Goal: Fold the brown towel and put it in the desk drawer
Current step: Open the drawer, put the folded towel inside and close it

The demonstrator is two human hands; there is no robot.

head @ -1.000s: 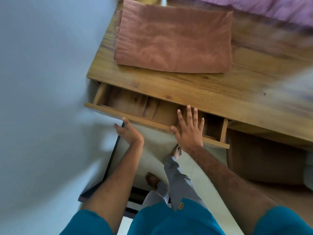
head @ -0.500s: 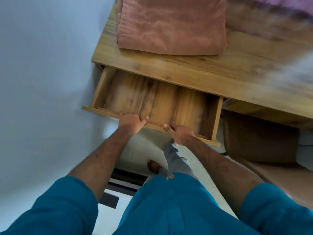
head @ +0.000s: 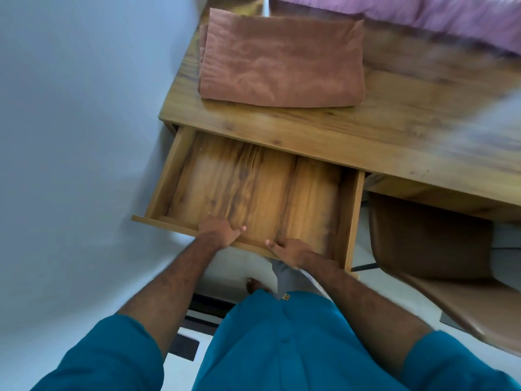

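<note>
The brown towel [head: 282, 60] lies folded into a flat rectangle on the wooden desk [head: 338, 128], near its left end. Below it the desk drawer [head: 169, 176] stands pulled far out, its wooden bottom bare. My left hand [head: 218, 230] grips the drawer's front panel left of centre, thumb inside. My right hand [head: 291, 251] holds the same front panel a little to the right, fingers curled over the edge.
A pale wall [head: 84, 136] runs close along the left of the desk and drawer. A brown chair [head: 428, 235] stands at the right, partly under the desk. Purple cloth [head: 423, 15] lies at the desk's far edge. My legs and feet are below the drawer.
The drawer has come from slightly open to pulled far out. Both hands moved from under and against the front panel to gripping its top edge.
</note>
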